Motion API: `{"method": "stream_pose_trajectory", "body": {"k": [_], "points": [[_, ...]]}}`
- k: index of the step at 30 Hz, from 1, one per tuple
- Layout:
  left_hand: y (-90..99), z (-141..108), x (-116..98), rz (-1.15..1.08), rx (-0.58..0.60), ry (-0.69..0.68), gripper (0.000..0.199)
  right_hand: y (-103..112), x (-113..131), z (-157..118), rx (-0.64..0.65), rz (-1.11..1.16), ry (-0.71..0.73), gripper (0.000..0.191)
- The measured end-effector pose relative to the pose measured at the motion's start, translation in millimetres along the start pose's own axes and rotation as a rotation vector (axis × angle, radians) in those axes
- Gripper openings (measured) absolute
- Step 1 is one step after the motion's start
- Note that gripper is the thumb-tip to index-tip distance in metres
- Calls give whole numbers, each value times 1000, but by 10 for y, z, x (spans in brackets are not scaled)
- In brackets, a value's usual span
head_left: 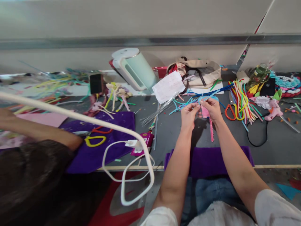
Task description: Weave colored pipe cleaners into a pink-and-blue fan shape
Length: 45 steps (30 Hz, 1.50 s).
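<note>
Both of my hands meet above the dark grey table. My left hand (190,114) is closed, thumb against fingers, with the pinched tips close to a pink fuzzy piece. My right hand (211,108) is closed around the upper part of that pink fuzzy piece (211,130), whose narrow strip hangs down below the fingers. Light blue fuzzy stems (180,105) lie just behind and beside my hands. Exactly what is between the left fingertips is too small to make out.
Orange-handled scissors (229,112) and a colourful stem bundle (243,100) lie right; a pink glue gun (274,110) is beyond. Behind are a white paper (168,87), a beige bag (204,73) and a pale green appliance (136,69). A white cable (94,118) crosses left, before another person's arm (42,127).
</note>
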State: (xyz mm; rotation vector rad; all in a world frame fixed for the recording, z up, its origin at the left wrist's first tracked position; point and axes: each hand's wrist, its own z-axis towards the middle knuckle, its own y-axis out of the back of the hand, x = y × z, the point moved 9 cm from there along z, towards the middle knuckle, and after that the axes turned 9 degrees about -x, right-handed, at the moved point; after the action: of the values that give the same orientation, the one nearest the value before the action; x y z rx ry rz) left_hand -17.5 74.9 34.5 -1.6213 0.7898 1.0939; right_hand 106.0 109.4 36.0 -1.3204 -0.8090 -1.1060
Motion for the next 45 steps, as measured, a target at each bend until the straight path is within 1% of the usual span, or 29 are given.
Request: {"method": "stream_pose_trajectory", "body": {"k": [2,4,8,12,15,18,21,25,27,28,30,32,34,38,42,43,45], "points": [[14,13,-3,-6,-9,-14,30,9,36,7,-14,8,49,25],[15,34,35,-36,6,33,28,-1,27,7,-12,16,36,25],[-26,39,148,-143,73,218,23,-40,-17,-3,-2,57,-44,26],[-166,-61,214,-278,201,411,12,-76,-9,-8,19,163,-83,30],[-208,-131,241,-309,221,506,11,-113,-49,-28,58,202,-156,33],[-198,-160,243,-313,200,542,15,-147,-80,-61,91,220,-222,36],[-208,-189,232,-347,201,574,18,-165,-75,-79,115,231,-236,38],[-261,-236,238,-377,230,629,20,-136,-35,-61,117,209,-183,35],[-277,-237,247,-345,241,622,16,-123,-7,-54,119,185,-139,33],[-276,-226,247,-317,240,598,13,-119,5,-54,118,168,-118,32],[-249,-173,220,-237,218,484,8,-124,9,-61,118,124,-94,32],[-190,-104,149,-122,164,293,12,-122,-3,-62,101,78,-79,31],[-108,-58,53,22,81,76,15,-90,-8,-44,51,27,-42,30],[23,-65,-161,356,-94,-316,11,3,38,16,-67,-118,99,26],[-16,-178,-391,642,-150,-662,13,9,63,40,-79,-266,165,26],[-37,-210,-433,692,-155,-725,14,6,76,39,-77,-297,179,26],[-69,-259,-490,759,-160,-805,15,0,112,30,-76,-349,210,27]]}}
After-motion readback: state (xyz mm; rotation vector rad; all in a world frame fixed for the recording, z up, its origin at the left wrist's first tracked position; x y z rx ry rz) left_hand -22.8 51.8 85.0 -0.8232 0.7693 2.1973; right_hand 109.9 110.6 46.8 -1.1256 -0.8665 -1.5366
